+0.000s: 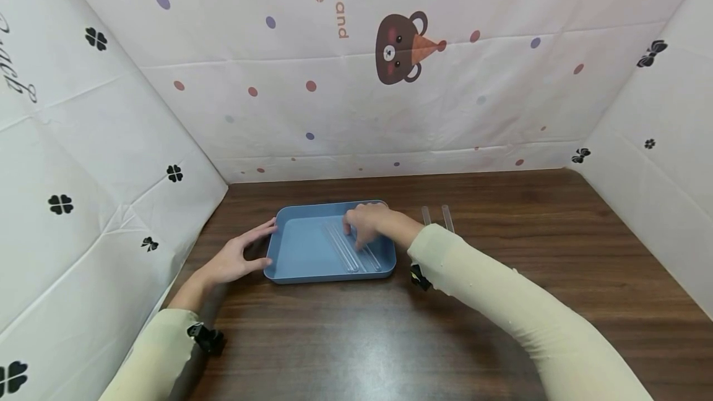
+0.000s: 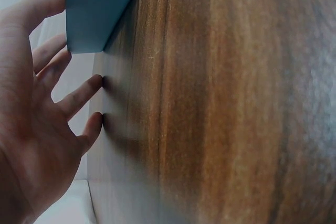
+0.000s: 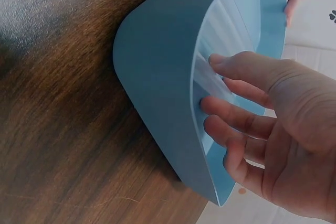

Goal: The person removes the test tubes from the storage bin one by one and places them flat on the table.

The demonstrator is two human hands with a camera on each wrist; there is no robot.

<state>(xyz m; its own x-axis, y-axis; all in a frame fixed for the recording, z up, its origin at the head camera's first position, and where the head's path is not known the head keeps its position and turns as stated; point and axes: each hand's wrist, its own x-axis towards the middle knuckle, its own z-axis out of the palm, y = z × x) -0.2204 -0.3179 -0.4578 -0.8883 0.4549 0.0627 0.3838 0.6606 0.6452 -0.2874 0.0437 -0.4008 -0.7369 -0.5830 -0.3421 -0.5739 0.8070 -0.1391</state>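
A shallow blue tray [image 1: 301,212] lies on the table, with several thin clear tubes [image 1: 342,249] side by side in its right half. My left hand [image 1: 236,258] rests its fingertips and thumb against the tray's left side; in the left wrist view the fingers [image 2: 79,95] are spread and hold nothing. Over the right part of the tray, my right hand [image 1: 367,224] reaches down to the tubes with loosely bent fingers. In the right wrist view, thumb and fingers [image 3: 236,66] stand apart beside the tubes; whether they touch them is hard to tell.
Two more clear tubes [image 1: 448,218] lie on the brown wooden table [image 1: 334,333] just right of the tray, partly hidden behind the right forearm. White patterned cloth [image 1: 312,110] walls off the back and both sides of the table.
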